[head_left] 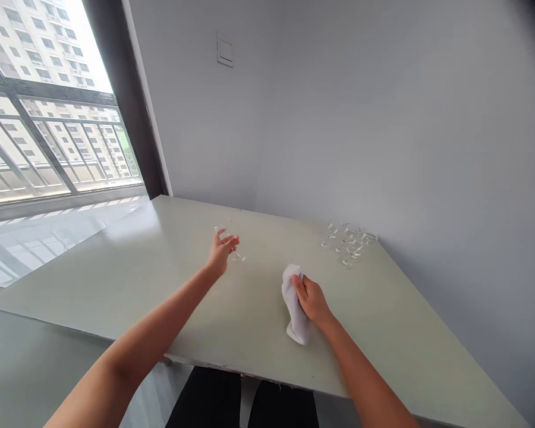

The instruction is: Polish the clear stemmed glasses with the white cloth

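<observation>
My left hand (222, 249) is closed around a small clear stemmed glass (238, 257), whose foot shows just right of the fingers, close to the tabletop. A crumpled white cloth (296, 315) hangs from my right hand (312, 299), which grips it between thumb and fingers above the front part of the table. Several clear stemmed glasses (350, 241) stand grouped at the back right of the table, apart from both hands.
The pale table (138, 285) reaches back to grey walls, with a wall switch (225, 50) above. A window (49, 137) with railings is at the left. The table's front edge runs above my legs.
</observation>
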Action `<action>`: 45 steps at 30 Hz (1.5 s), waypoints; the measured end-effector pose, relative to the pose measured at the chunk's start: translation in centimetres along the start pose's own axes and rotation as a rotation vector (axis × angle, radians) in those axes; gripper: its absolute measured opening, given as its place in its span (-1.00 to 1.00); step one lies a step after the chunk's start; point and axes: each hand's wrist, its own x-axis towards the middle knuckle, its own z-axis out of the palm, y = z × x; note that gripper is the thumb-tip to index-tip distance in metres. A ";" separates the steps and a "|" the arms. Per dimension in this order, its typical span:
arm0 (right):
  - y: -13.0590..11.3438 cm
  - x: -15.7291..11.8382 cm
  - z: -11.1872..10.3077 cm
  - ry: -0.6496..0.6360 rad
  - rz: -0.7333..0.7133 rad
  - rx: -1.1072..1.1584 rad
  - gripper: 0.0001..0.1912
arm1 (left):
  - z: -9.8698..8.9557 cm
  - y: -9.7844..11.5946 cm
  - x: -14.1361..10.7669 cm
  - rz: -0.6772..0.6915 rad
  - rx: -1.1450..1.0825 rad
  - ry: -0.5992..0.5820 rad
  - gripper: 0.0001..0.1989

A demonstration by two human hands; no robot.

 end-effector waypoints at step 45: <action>10.4 16.5 0.6 0.388 0.368 0.510 -0.71 | -8.7 1.7 7.1 0.266 0.496 0.597 -0.58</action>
